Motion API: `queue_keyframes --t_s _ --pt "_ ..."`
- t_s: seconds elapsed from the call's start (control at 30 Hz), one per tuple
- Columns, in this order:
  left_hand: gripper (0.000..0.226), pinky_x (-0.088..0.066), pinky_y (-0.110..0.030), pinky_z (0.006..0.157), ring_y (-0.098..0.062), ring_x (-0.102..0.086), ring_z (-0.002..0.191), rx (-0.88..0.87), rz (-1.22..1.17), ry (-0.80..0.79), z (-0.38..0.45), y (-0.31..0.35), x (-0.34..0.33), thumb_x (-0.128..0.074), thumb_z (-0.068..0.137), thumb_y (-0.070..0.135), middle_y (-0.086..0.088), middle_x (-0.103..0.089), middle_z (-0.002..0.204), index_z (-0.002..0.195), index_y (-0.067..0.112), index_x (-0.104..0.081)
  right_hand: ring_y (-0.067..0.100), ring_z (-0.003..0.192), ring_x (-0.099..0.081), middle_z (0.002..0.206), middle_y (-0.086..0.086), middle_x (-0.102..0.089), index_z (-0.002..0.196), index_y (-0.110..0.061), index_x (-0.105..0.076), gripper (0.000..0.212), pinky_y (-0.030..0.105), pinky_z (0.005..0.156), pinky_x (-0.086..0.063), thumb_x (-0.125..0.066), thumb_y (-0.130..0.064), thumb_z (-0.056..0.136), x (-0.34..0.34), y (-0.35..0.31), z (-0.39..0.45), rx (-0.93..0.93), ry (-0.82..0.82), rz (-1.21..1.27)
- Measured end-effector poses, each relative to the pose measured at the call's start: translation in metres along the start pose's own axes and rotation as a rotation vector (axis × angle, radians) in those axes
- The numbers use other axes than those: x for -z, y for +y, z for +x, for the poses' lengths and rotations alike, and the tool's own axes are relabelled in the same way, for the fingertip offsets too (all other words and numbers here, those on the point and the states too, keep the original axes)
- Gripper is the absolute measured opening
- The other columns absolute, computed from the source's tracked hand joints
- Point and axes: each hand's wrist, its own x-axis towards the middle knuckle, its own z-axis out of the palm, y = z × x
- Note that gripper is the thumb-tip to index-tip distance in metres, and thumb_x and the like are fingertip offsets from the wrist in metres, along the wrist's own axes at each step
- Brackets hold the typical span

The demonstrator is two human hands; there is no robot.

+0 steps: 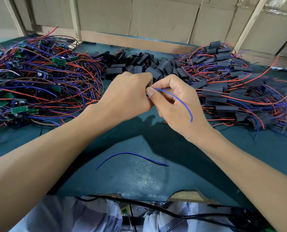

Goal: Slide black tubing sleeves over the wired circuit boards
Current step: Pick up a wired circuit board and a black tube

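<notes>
My left hand and my right hand meet above the middle of the green table. The left hand's fingers are curled round something small and dark that is almost fully hidden. My right hand pinches a blue wire between thumb and forefinger, and the wire curves back over that hand. Behind the hands lies a heap of loose black tubing sleeves. At the left is a tangle of bare green circuit boards with red and blue wires. At the right is a pile of sleeved boards.
A loose blue wire lies on the table between my forearms. Cardboard panels and wooden strips close off the back of the table. A black cable runs along the near edge above my lap.
</notes>
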Motion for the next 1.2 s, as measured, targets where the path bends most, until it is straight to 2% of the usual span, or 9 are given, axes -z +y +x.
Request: queue_keyframes --t_s 0.13,0.2,0.3,0.4,0.57,0.67,0.83,1.03,1.2 --pt "0.028 -0.027 -0.032 0.055 -0.024 -0.032 0.051 -0.012 -0.024 -0.015 0.0 0.0 -0.005 -0.06 0.08 0.019 0.008 -0.034 0.053 0.069 0.02 -0.034 0.005 0.039 -0.047 0.049 -0.017 -0.058 0.095 -0.002 -0.065 0.01 0.013 0.047 -0.036 -0.068 -0.011 0.097 0.005 0.001 0.003 -0.036 -0.032 0.033" --pt "0.024 -0.031 -0.034 0.054 -0.011 -0.04 0.052 0.01 -0.085 -0.033 0.001 -0.001 -0.004 -0.066 0.08 0.018 0.009 -0.042 0.056 0.079 0.016 -0.042 0.006 0.038 -0.044 0.048 -0.013 -0.056 0.095 -0.006 -0.063 0.007 0.016 0.046 -0.036 -0.066 -0.012 0.098 0.005 0.003 0.004 -0.068 -0.019 0.036" --pt "0.023 -0.036 -0.019 0.057 -0.001 -0.049 0.062 -0.013 -0.179 -0.064 0.005 -0.004 -0.002 -0.069 0.081 0.016 0.01 -0.052 0.068 0.094 0.012 -0.05 0.01 0.038 -0.042 0.047 -0.005 -0.053 0.095 -0.01 -0.061 0.007 0.021 0.044 -0.038 -0.062 -0.013 0.101 0.007 0.005 0.006 -0.112 0.002 0.054" --pt "0.02 -0.033 -0.027 0.063 -0.015 -0.046 0.069 -0.075 -0.121 -0.039 0.006 -0.002 -0.003 -0.067 0.087 0.022 0.004 -0.05 0.073 0.091 0.01 -0.051 0.016 0.037 -0.041 0.046 -0.002 -0.052 0.095 -0.01 -0.061 0.009 0.026 0.044 -0.039 -0.059 -0.013 0.103 0.014 0.005 0.007 -0.136 -0.027 0.132" --pt "0.039 -0.027 -0.035 0.06 -0.034 -0.041 0.063 0.001 0.177 -0.02 0.003 -0.003 -0.001 -0.048 0.089 0.047 0.004 -0.035 0.056 0.067 0.018 -0.035 0.016 0.038 -0.041 0.047 -0.002 -0.052 0.092 -0.015 -0.06 0.011 0.027 0.044 -0.038 -0.058 -0.015 0.103 0.009 0.006 0.006 -0.12 -0.071 0.177" --pt "0.028 -0.028 -0.035 0.06 -0.035 -0.04 0.063 0.008 0.16 -0.025 0.001 0.001 0.001 -0.037 0.077 0.04 0.004 -0.033 0.054 0.06 0.02 -0.028 0.015 0.038 -0.042 0.048 0.0 -0.053 0.092 -0.016 -0.063 0.009 0.024 0.043 -0.04 -0.063 -0.016 0.101 0.005 0.007 0.005 -0.117 -0.052 0.163" --pt "0.027 -0.017 -0.032 0.064 -0.032 -0.038 0.064 -0.005 0.244 -0.022 0.0 0.001 0.0 -0.046 0.084 0.03 0.004 -0.034 0.056 0.062 0.017 -0.035 0.01 0.042 -0.05 0.05 -0.003 -0.058 0.091 -0.01 -0.062 0.012 0.021 0.046 -0.043 -0.07 -0.017 0.096 0.003 0.007 0.003 -0.095 0.004 0.085" --pt "0.021 -0.019 -0.033 0.065 -0.03 -0.038 0.064 -0.013 0.268 -0.038 -0.001 0.007 -0.001 -0.034 0.073 0.037 0.008 -0.028 0.055 0.058 0.023 -0.027 0.025 0.047 -0.06 0.066 -0.001 -0.068 0.093 -0.011 -0.062 0.024 0.039 0.043 -0.049 -0.078 -0.027 0.086 0.012 0.009 0.008 -0.178 -0.026 0.103" --pt "0.02 -0.026 -0.034 0.063 -0.031 -0.039 0.065 0.021 0.254 -0.06 -0.002 0.003 -0.011 -0.056 0.081 0.033 0.008 -0.031 0.057 0.076 0.02 -0.043 0.026 0.046 -0.061 0.062 0.004 -0.067 0.086 -0.015 -0.061 0.017 0.033 0.041 -0.048 -0.074 -0.024 0.08 0.014 0.013 0.011 -0.242 -0.094 0.127"
